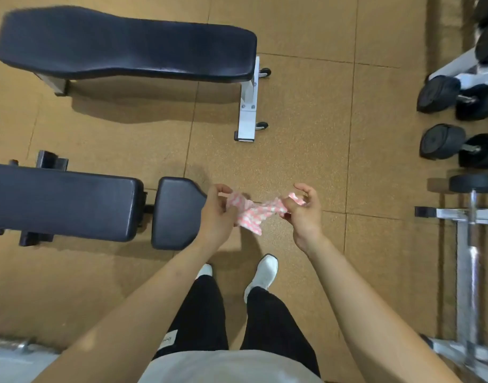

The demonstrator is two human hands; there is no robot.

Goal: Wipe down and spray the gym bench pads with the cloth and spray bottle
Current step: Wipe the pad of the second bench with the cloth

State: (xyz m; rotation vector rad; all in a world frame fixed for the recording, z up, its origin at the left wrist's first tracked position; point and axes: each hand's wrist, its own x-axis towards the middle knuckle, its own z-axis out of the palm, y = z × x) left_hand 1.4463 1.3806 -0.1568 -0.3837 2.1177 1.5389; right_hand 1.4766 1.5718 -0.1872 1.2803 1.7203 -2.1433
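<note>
Head view, the only one I have: I see the left hand and the right hand held out over the floor, each pinching one end of a pink-and-white cloth that hangs bunched and slightly twisted between them. Both hands are closed narrow on the fabric, thumb against fingers; neither is free. The cloth is in the air, touching no pad. Just left of the left hand sits the small seat pad of the near bench, and beyond a gap its long back pad. A second flat bench pad lies well apart, farther ahead. Dumbbells and a white rack stand along the right edge. No spray bottle appears anywhere in this view, so I cannot say where it is. My reading: the cloth is being opened or refolded ahead of a wipe, and no pad shows obvious wetness. Risks from here: a loose pinch could let one end slip, so the cloth drops onto the floor and picks up grit that then gets rubbed into the vinyl. Wiping with it still wadded would give poor contact and streaks. With both hands occupied, fetching the bottle means a one-handed regrip first.
</note>
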